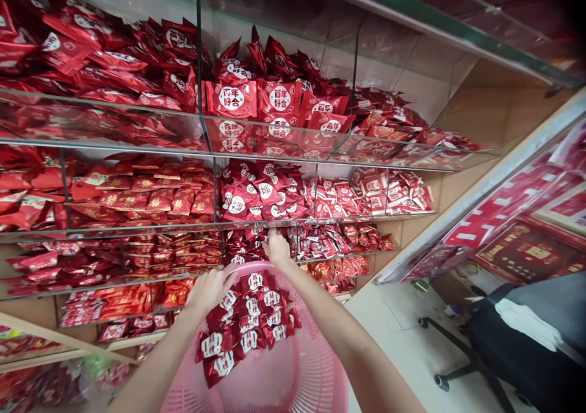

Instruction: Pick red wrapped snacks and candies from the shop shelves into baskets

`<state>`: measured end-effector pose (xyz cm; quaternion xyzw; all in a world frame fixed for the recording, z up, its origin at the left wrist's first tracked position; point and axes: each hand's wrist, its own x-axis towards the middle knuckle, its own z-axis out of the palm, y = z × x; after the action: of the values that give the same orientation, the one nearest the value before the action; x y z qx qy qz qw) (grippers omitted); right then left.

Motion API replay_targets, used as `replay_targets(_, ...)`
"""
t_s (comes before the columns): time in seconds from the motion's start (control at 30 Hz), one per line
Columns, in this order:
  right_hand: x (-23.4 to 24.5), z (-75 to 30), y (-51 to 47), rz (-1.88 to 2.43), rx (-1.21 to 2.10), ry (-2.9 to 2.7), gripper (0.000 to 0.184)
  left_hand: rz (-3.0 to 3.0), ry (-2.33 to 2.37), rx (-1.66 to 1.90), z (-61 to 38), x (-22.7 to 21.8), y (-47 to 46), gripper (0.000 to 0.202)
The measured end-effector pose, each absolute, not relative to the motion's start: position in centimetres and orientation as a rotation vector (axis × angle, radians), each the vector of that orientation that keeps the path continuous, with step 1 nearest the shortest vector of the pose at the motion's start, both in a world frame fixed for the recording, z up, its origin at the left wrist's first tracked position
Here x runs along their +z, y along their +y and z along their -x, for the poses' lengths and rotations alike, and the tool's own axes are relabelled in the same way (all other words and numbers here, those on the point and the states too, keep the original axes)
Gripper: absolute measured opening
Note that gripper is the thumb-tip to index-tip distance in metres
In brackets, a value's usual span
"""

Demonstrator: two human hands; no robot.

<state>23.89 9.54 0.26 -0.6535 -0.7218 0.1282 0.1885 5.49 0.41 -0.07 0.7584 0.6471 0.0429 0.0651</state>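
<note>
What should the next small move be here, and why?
Probably steady the pink perforated plastic basket with the left hand: that hand holds its rim, shiny red white-printed packets lie loose inside, and the right hand is extended to the glass-fronted shelves.

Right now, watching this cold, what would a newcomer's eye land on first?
Probably the pink basket at bottom center, holding dark red packets, with the left hand at its rim. Behind rise shelves crowded with red packets, the right hand at a lower row.
</note>
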Motion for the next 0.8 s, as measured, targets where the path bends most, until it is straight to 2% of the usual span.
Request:
replay_targets(0.13, -0.1, -23.5, 9.6, 1.826, 0.361, -2.021, 0.038, -2.325, 1.949, 0.136, -5.3, -0.4, 0.6, 0.047)
replay_targets(0.33, 0.3, -24.0, 8.6, 1.676, 0.321, -1.984, 0.058, -2.340, 1.953, 0.150, -5.4, -0.5, 0.6, 0.048)
replay_targets(0.43, 1.0, -24.4, 7.5, 1.500, 0.414, -1.869, 0.053, -2.337, 1.950, 0.135, -5.4, -0.3, 0.5, 0.048)
replay_targets(0.53, 1.7, -24.7, 6.3, 1.332, 0.700, -1.558, 0.042, -2.330, 1.964, 0.115, -5.4, -0.2, 0.4, 0.050)
replay_targets(0.7, 2.3, -25.6, 4.6, 1.061, 1.402, -0.852, 0.035, -2.318, 1.971, 0.092, -5.4, -0.3, 0.5, 0.051)
replay_targets(0.8, 2.3, -26.3, 3.9, 0.939, 1.643, -0.633, 0.030, -2.342, 1.969, 0.116, -5.3, -0.5, 0.5, 0.052)
